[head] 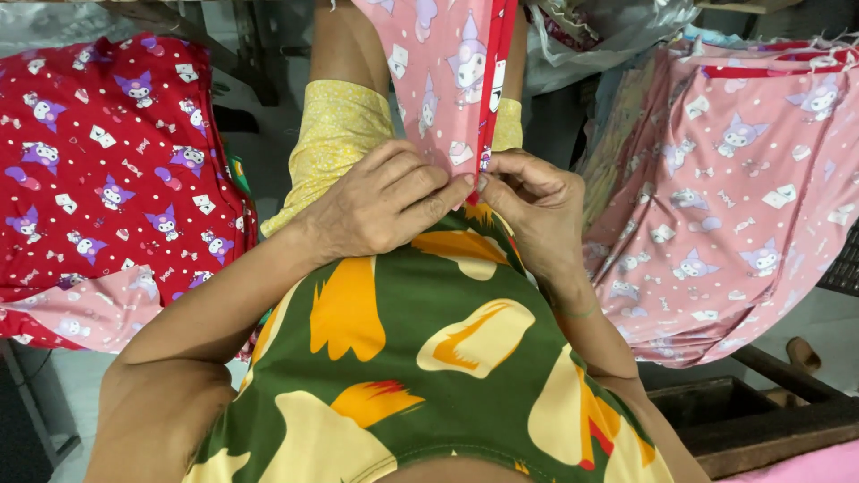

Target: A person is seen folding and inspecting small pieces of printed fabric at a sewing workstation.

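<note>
Two hands (380, 201), one pink strip (456, 80), two cloth piles (98, 170)

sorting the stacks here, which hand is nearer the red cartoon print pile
Left. The left hand pinches the pink fabric strip on the side facing the red pile; the right hand sits beyond it, toward the pink pile.

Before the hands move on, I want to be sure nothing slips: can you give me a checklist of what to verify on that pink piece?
1. Left hand pinches the pink printed fabric at its lower end: ok.
2. Right hand grips the same end beside the red trim: ok.
3. Both sets of fingertips meet at the trim's corner: ok.
4. Trim lies flat along the edge: cannot tell, hands cover the lower end.
5. Red printed pile and pink printed pile lie apart from the held piece: ok.
</note>
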